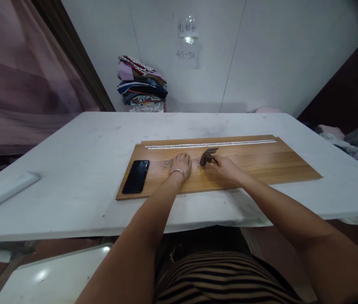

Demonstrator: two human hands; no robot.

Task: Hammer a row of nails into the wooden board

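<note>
- On the bench (71, 147) lies a wooden board (261, 162), with a phone (136, 176) at its left end.
- Over the board, the right hand (225, 169) holds a hammer (206, 157) in closed grip.
- The left hand (182, 164) rests beside thin metal pieces (167, 164); if its grip holds something, I cannot tell.

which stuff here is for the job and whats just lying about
Likely for the job:
hammer in the right hand
wooden board under the left hand
white strips on that board, perhaps for measuring
thin metal pieces beside the left hand, probably nails

Likely lying about:
phone on the board
stack of cloth behind the table
</note>
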